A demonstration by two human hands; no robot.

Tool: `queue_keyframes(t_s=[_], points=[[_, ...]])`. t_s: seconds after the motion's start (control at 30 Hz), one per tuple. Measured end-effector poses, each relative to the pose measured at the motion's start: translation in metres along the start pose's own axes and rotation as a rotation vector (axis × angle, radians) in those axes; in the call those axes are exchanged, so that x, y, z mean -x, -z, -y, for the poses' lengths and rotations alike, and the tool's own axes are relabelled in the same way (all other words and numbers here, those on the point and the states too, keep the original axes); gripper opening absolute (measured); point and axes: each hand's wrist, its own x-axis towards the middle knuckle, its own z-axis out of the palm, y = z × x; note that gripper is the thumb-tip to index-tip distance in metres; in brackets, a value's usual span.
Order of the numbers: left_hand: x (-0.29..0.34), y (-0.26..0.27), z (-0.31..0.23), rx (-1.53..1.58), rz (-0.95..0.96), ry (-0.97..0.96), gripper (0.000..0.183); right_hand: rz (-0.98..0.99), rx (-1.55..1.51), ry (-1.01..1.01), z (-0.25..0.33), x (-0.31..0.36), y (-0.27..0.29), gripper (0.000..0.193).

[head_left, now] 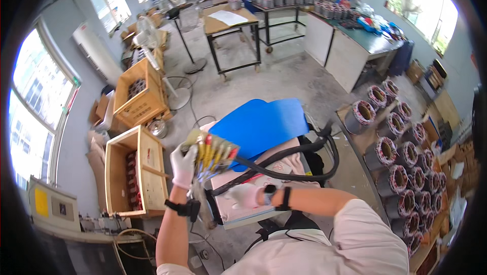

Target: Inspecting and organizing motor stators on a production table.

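Observation:
My left hand (183,167), in a white glove, is closed at the side of a bundle of slim yellow, red and blue pieces (212,154); their exact kind is unclear. Under and beyond the bundle lies a smooth blue sheet (258,125) with rounded corners. It rests on a pale pink cloth (276,166) over a low support. A thick black cable-like loop (332,161) curves round the right of the cloth. My right hand (243,195), also gloved, is low over the cloth's near part, its fingers smeared by motion.
Wooden crates (147,173) stand at the left, beside a pedestal fan (147,34). Several grey motor stators (381,153) with reddish windings fill a bench at the right. Farther off are a wheeled table (231,19), a green-topped desk (368,39) and other people.

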Motion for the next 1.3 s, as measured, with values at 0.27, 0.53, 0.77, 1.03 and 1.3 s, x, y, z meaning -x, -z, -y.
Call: queue_keyframes(t_s=[0.27,0.53,0.77,1.03,1.3], points=[[-0.01,-0.214,0.069,-0.023,0.658,0.254,0.034,-0.462,-0.346,-0.559,-0.092,0.263,-0.018,0.041],[0.034,-0.241,0.018,-0.529,0.327,-0.121,0.059,-0.711,-0.62,-0.987,-0.054,0.43,-0.122,0.044],[0.11,-0.217,0.024,-0.357,0.295,-0.073,0.047,-0.717,-0.662,-1.056,-0.052,0.498,-0.209,0.042],[0.272,-0.249,0.003,-0.509,0.491,-0.1,0.046,-0.737,-0.609,-1.091,-0.065,0.568,-0.307,0.038],[0.296,-0.412,-0.03,-0.498,1.04,-0.401,0.039,-0.801,-0.782,-1.226,-0.022,0.616,-0.333,0.044]])
